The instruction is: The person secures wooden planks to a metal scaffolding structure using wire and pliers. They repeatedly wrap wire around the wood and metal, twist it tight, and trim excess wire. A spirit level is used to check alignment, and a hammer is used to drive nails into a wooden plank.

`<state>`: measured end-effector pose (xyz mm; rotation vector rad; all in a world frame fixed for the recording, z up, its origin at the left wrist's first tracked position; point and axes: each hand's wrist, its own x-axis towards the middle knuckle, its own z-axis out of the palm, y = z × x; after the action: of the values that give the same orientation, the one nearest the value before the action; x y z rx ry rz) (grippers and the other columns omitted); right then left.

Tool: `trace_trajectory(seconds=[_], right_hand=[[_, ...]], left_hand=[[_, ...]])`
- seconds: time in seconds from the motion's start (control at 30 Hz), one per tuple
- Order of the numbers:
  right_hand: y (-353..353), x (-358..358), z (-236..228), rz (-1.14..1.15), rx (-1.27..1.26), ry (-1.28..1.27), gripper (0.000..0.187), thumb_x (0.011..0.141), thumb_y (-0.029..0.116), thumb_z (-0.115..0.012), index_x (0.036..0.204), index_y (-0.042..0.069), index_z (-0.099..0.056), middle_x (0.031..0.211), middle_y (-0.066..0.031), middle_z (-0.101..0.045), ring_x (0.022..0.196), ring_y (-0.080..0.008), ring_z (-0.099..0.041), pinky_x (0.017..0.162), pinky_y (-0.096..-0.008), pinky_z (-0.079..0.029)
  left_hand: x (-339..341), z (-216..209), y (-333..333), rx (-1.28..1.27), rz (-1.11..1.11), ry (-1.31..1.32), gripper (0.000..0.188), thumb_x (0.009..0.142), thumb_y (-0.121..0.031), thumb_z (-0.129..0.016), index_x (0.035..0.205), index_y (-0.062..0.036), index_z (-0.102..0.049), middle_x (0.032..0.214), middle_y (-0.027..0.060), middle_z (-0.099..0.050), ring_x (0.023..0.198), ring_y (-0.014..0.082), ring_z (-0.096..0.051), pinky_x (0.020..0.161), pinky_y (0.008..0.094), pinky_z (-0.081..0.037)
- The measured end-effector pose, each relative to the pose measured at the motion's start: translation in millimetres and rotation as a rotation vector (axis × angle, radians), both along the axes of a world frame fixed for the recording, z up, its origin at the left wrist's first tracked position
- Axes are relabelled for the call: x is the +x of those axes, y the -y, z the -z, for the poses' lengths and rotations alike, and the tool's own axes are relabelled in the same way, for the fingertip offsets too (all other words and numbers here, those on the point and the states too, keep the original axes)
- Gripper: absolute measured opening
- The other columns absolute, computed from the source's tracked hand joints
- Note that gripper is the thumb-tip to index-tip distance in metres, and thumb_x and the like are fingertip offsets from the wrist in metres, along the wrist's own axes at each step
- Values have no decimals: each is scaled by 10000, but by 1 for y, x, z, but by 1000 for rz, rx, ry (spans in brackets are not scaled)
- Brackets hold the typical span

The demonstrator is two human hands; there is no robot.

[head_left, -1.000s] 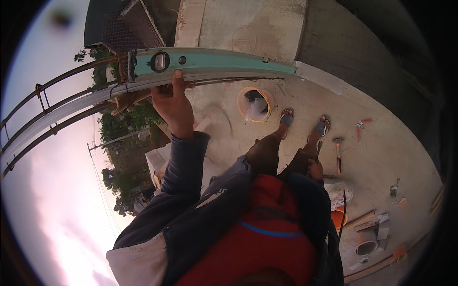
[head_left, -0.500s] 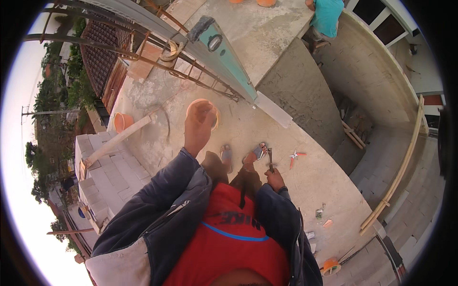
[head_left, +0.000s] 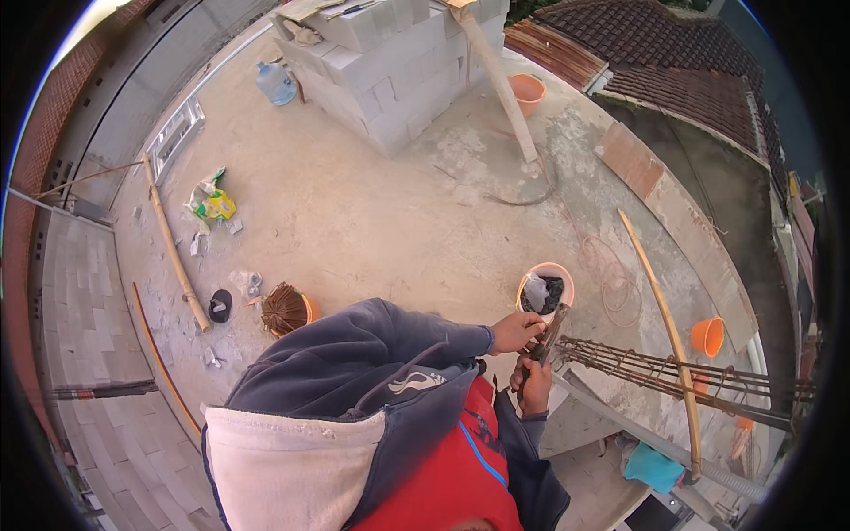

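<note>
Both hands gripped one dark hand tool point(head_left: 544, 341): left hand point(head_left: 516, 332) pinched near its head, right hand point(head_left: 534, 396) wrapped the handle, steadying it beside the rebar cage point(head_left: 655, 365).

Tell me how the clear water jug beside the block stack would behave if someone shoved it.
The water jug looks round-bodied and stands upright on the concrete floor, so it would probably slide, or tip and then roll. Its fill level cannot be made out, so its weight is uncertain. The grey block stack beside it would likely stop it.
</note>
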<state>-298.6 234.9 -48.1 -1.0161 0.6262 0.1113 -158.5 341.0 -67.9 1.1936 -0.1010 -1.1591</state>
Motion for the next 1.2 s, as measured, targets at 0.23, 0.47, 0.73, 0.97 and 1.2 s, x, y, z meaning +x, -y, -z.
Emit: trace_trajectory(seconds=[0.23, 0.47, 0.73, 0.97, 1.2], right_hand=[[-123, 167, -22, -580, -51, 14, 221, 1002, 72, -478, 1195, 35, -581, 879, -60, -606, 532, -117, -510, 422, -283, -422], [-236, 274, -18, -1059, -246, -31, 151, 1017, 72, -495, 1155, 45, -552, 867, -48, -619, 509, -109, -526, 433, -289, -449], [-292, 348, -5, -1398, -155, 84, 300, 1030, 81, -500, 1326, 43, -535, 1000, -75, -673, 668, -136, -673, 544, -286, -513], [-307, 420, -17, -1634, -241, 239, 503, 1031, 103, -521, 1523, 7, -474, 1446, -114, -632, 1243, -229, -644, 1023, -364, -484], [-368, 502, -26, -1253, 189, -27, 277, 1040, 102, -524, 1311, 61, -558, 1270, -158, -692, 1148, -299, -698, 956, -440, -544]], left_hand=[[80, -20, -180, 22, -622, 85, 318, 1118, -289, -567, 1227, 5, -622, 1120, 122, -709, 977, 203, -730, 810, 346, -632], [109, -34, -288, 353, -1139, 166, 183, 1042, -190, -643, 1103, -17, -648, 961, 124, -752, 780, 179, -721, 652, 359, -581], [137, -13, -320, 502, -1496, 169, 175, 1049, -201, -616, 1096, -35, -638, 958, 130, -755, 867, 206, -739, 769, 381, -589], [161, -36, -339, 461, -1643, 189, 129, 1103, -135, -538, 1124, -8, -548, 942, 115, -730, 849, 171, -726, 789, 346, -585], [219, -13, -396, 286, -1911, 331, 148, 1129, -194, -497, 1160, -53, -531, 794, 79, -658, 713, 177, -667, 678, 350, -538]])
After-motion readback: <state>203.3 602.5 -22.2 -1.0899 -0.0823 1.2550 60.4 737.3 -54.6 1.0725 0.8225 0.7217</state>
